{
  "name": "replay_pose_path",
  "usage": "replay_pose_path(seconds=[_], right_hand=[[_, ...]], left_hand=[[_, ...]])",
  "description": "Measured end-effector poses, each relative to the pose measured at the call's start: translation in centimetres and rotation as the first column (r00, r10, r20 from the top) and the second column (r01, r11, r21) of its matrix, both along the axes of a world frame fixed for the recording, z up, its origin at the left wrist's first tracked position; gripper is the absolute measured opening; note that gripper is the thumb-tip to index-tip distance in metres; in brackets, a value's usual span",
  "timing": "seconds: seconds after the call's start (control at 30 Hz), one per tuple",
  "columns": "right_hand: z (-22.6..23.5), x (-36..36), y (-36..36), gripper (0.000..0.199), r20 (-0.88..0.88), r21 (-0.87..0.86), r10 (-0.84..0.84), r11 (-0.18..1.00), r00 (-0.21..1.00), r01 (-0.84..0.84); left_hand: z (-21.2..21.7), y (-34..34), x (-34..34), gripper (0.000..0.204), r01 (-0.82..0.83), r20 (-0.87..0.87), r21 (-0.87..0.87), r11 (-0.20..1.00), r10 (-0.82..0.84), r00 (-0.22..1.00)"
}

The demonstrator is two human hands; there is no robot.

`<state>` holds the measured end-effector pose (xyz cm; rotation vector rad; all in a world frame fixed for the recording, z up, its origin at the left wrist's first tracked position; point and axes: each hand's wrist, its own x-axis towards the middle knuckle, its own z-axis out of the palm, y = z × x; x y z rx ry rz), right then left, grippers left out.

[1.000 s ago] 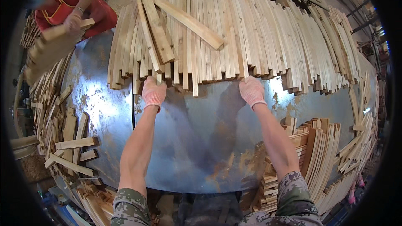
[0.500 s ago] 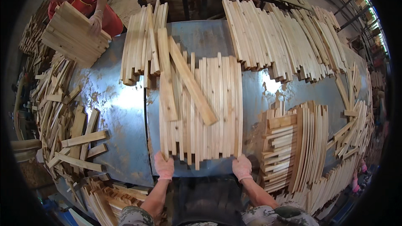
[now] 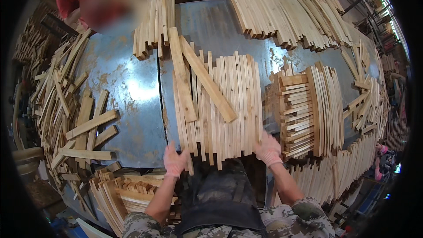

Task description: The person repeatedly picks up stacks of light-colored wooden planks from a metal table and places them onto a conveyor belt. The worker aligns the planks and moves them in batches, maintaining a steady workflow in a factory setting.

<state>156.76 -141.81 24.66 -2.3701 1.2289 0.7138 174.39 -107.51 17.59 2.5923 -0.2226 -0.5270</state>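
A row of wooden strips (image 3: 238,101) lies side by side on the metal table in front of me, their near ends uneven. Two loose boards rest slantwise on top, a left board (image 3: 182,79) and a right board (image 3: 209,81). My left hand (image 3: 175,159), in a pale pink knit glove, is at the row's near left corner, thumb and fingers apart. At the near right corner is my right hand (image 3: 268,150), gloved alike, its fingers spread beside the outermost strip. Whether the fingertips touch the wood is hard to tell.
Stacked strips (image 3: 328,110) stand close on the right. Rows of strips (image 3: 273,15) line the far side, with a smaller bundle (image 3: 152,22) at far left. Loose offcuts (image 3: 90,128) pile up on the left. A person in red (image 3: 68,2), partly blurred, is at the far left.
Both hands have loosened from the row's near corners, fingers now spread. My view has shifted, so the table appears higher in the picture. The panel of strips the other person held no longer shows.
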Motion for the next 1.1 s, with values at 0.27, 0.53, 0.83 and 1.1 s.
replay_pose_path(seconds=[0.27, 0.53, 0.83, 1.1], right_hand=[[-6.9, 14.9, 4.0, 0.073, 0.402, -0.16, 0.239, 0.969, 0.884, -0.189], [-4.5, 5.0, 1.4, 0.071, 0.436, 0.275, -0.018, 0.954, 0.9, -0.114], [-0.4, -15.9, -0.7, 0.054, 0.257, 0.933, -0.77, 0.356, 0.584, 0.059], [5.1, -26.5, -8.4, 0.054, 0.72, 0.353, -0.487, 0.87, 0.494, 0.344]], left_hand=[[2.5, -13.9, 7.9, 0.082, -0.065, 0.073, 0.069, 0.995, 0.06, 0.996], [0.8, -9.5, 0.5, 0.069, 0.044, -0.033, 0.034, 0.998, -0.043, 0.999], [1.8, -9.3, -11.8, 0.095, 0.181, -0.135, 0.068, 0.981, -0.17, 0.976], [0.5, -13.9, -14.2, 0.091, 0.188, -0.067, 0.042, 0.981, -0.185, 0.981]])
